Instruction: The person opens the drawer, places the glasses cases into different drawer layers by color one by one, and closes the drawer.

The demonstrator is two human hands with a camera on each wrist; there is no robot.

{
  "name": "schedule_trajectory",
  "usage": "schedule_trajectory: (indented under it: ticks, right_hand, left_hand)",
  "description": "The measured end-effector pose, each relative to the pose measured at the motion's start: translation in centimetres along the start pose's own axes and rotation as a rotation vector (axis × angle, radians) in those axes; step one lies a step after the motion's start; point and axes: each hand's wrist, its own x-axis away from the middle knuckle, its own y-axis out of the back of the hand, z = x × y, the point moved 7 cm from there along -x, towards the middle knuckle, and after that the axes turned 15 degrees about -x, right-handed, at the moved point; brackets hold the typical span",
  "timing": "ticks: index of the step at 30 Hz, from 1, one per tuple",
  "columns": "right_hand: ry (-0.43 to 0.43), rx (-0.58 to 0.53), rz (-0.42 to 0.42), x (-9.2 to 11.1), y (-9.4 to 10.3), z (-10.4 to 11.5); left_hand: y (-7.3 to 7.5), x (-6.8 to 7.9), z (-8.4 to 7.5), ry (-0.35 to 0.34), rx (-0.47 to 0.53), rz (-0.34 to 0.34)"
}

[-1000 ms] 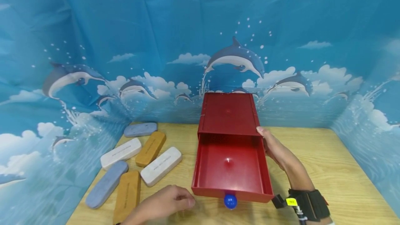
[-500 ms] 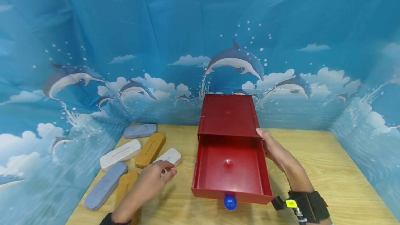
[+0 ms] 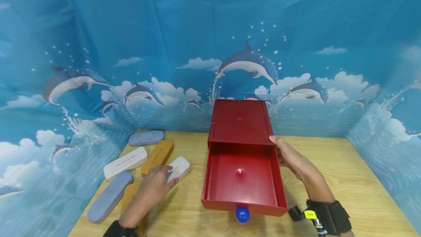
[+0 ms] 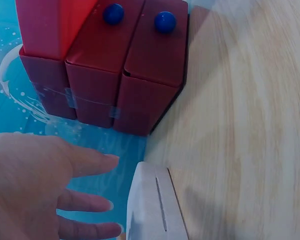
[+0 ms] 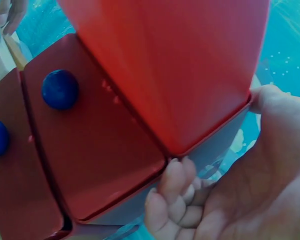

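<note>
A red drawer cabinet (image 3: 241, 121) stands on the table with its top drawer (image 3: 241, 184) pulled out and nothing inside. Two lower drawers with blue knobs (image 5: 60, 89) show in the wrist views. My right hand (image 3: 294, 158) holds the cabinet's right side, thumb on the upper edge and fingers curled against the side. Left of the cabinet, my left hand (image 3: 152, 187) reaches over a white glasses case (image 3: 179, 167), covering its near end. In the left wrist view its fingers (image 4: 87, 202) are spread and extended, with a gap to the white case (image 4: 152, 205).
More glasses cases lie at the left: a second white one (image 3: 125, 163), a blue one (image 3: 110, 196), another blue one (image 3: 146, 138) at the back, and orange ones (image 3: 158, 156), one partly under my left forearm. A dolphin-print backdrop (image 3: 184, 46) encloses the table.
My left hand has moved from beside the open drawer leftward and away from me to the nearer white glasses case. My right hand and the cabinet have stayed in place.
</note>
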Motion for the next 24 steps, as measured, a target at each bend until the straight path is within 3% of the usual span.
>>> schedule_trajectory:
  ticks: [9,24]
  right_hand:
    - [-0.025,0.002,0.061,0.5,0.2,0.5]
    - [-0.011,-0.006,0.031,-0.1,0.3,0.6]
  left_hand:
    - [-0.8,-0.4,0.4,0.027,-0.025,0.04]
    - [-1.6,-1.0,0.7,0.048,-0.055,0.07]
